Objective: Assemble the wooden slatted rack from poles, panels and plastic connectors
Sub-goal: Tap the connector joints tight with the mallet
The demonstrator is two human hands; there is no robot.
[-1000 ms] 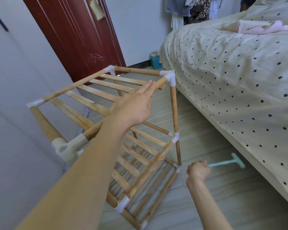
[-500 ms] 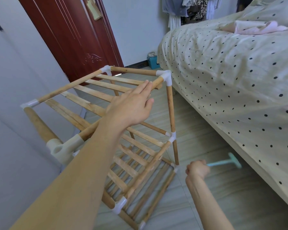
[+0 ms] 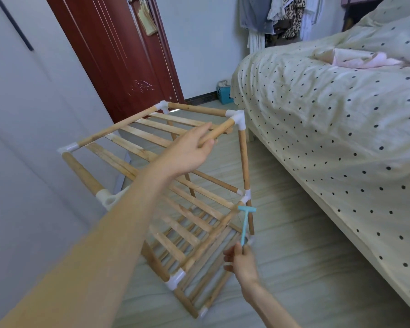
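The wooden slatted rack (image 3: 137, 147) stands on the floor, built of poles, slat panels and white plastic connectors (image 3: 237, 118). My left hand (image 3: 187, 152) reaches over the top tier and grips the near top pole close to the right corner connector. Lower down, my right hand (image 3: 240, 261) holds a small light-blue T-shaped hammer (image 3: 245, 220) by its handle. The hammer's head points up, right beside the middle-tier corner connector (image 3: 246, 196). Whether the head touches that joint I cannot tell.
A bed with a dotted cream cover (image 3: 329, 119) runs along the right, close to the rack. A dark red door (image 3: 118, 55) and a grey wall (image 3: 21, 138) stand behind and to the left. A teal box (image 3: 224, 94) sits by the far wall.
My right hand swung the blue hammer from pointing right, toward the bed, up to the rack's middle corner joint. My left hand closed round the top pole.
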